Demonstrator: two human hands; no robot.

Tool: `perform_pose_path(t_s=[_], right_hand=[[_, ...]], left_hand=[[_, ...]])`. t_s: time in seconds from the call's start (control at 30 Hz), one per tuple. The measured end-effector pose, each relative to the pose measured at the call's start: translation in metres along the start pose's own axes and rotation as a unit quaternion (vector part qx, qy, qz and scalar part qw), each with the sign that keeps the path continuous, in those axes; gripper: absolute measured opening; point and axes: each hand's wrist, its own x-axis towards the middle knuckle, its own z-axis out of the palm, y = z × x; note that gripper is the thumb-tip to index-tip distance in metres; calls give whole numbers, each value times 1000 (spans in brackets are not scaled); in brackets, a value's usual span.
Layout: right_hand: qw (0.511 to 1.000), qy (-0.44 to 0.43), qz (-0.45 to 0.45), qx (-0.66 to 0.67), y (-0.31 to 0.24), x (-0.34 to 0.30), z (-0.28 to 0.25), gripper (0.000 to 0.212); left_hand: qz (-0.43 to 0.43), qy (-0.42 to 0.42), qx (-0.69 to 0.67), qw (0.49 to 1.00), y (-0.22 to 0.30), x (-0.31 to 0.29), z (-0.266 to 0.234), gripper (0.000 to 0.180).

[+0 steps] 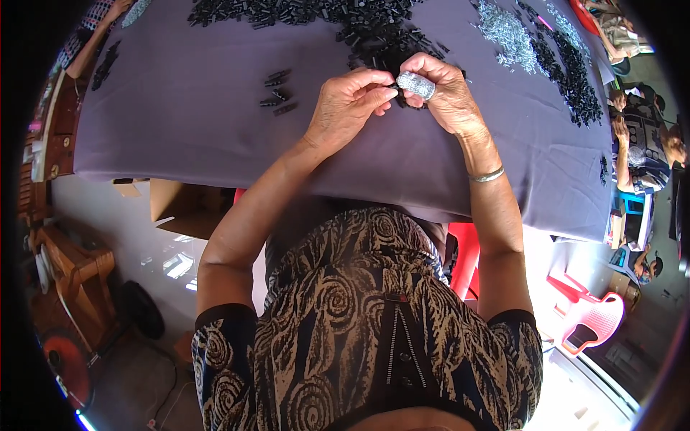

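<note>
My right hand (pixel 445 93) grips a small bundle of silvery metal pieces (pixel 417 84) over the table covered in purple cloth (pixel 180 108). My left hand (pixel 352 100) is pinched shut right beside the bundle, its fingertips holding a small dark piece (pixel 394 89) against it. Just beyond both hands lies a big heap of small black parts (pixel 374 29). A few finished black pieces (pixel 278 92) lie in a short row to the left of my left hand. A metal bangle (pixel 486 174) circles my right wrist.
A pile of silvery pieces (pixel 507 29) and more black parts (pixel 575 79) lie at the far right of the cloth. A cardboard box (pixel 183 208) stands under the table at left. A pink plastic chair (pixel 589 316) and other people (pixel 643 144) are at right.
</note>
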Motion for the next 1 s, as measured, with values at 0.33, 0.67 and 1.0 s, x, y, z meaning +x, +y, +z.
perform_pose_path(t_s=[0.33,0.67,1.0], right_hand=[[999,10,-3,-35,-1,0,3,9],[985,71,13,-154,-13,-6,18,4],[972,82,-77,-205,-2,2,21,2]], left_hand=[[2,-7,21,1000,-3,1,-1,18],[7,19,31,999,-3,-1,1,15],[2,58,55,997,-5,1,1,16]])
